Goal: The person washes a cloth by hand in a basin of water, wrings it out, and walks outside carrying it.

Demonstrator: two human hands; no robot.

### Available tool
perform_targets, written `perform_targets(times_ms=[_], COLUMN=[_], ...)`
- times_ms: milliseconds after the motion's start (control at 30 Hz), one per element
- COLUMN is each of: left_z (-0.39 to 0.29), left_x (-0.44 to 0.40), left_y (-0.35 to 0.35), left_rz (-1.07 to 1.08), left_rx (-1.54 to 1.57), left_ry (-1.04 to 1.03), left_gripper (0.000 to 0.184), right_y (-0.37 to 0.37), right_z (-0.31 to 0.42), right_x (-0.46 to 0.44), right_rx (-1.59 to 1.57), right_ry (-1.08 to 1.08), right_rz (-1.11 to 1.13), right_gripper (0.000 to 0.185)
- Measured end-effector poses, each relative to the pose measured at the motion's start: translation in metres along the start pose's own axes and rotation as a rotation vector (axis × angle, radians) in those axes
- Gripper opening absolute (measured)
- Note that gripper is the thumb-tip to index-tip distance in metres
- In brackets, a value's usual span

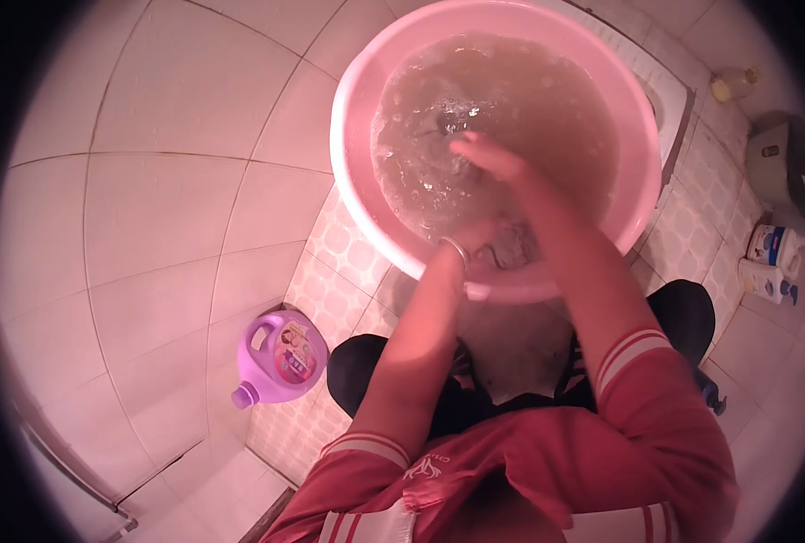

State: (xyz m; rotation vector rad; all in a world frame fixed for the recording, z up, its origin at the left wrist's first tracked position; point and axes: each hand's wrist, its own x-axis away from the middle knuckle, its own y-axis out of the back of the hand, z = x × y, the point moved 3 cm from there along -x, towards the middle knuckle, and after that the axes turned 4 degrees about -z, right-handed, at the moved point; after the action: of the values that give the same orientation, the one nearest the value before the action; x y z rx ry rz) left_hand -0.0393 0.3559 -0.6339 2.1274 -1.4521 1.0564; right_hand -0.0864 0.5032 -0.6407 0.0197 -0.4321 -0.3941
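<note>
Basin (357, 172), near edge: apparent wet cloth (517, 246) likely handled heavy, slippery; folds suited gripping. Left hand (481, 237), right hand (491, 156): fingers' grip was indeterminable.

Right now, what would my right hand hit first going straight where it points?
Your right hand would likely meet the murky water first, then the pink basin; its height above the surface is unclear.
</note>
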Motion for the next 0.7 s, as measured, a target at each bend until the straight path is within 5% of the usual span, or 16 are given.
perform_targets(times_ms=[100, 200, 333, 467, 633, 700], left_z=[0.010, -0.004, -0.026, -0.054, -0.047, -0.028], left_x=[-0.010, -0.014, -0.025, -0.004, 0.009, -0.016], left_y=[0.018, 0.029, 0.039, 0.057, 0.063, 0.066], left_rz=[-0.098, -0.207, -0.265, -0.178, 0.080, 0.051], left_rx=[0.213, 0.277, 0.703, 1.092, 1.146, 1.108], left_ry=[0.148, -0.037, -0.185, -0.242, -0.121, -0.512], left_gripper=[0.035, 0.039, 0.048, 0.087, 0.070, 0.051], right_y=[0.062, 0.107, 0.042, -0.034, -0.063, -0.069], right_z=[-0.009, -0.027, -0.023, 0.052, 0.101, 0.081], right_x=[0.011, 0.033, 0.027, 0.090, 0.166, 0.159], right_rx=[0.083, 0.024, 0.239, 0.275, 0.439, 0.482], right_ry=[-0.028, -0.052, 0.183, 0.379, 0.454, 0.474], right_rz=[-0.236, -0.542, -0.579, -0.333, -0.148, -0.199], right_gripper=[0.045, 0.045, 0.046, 0.031, 0.031, 0.034])
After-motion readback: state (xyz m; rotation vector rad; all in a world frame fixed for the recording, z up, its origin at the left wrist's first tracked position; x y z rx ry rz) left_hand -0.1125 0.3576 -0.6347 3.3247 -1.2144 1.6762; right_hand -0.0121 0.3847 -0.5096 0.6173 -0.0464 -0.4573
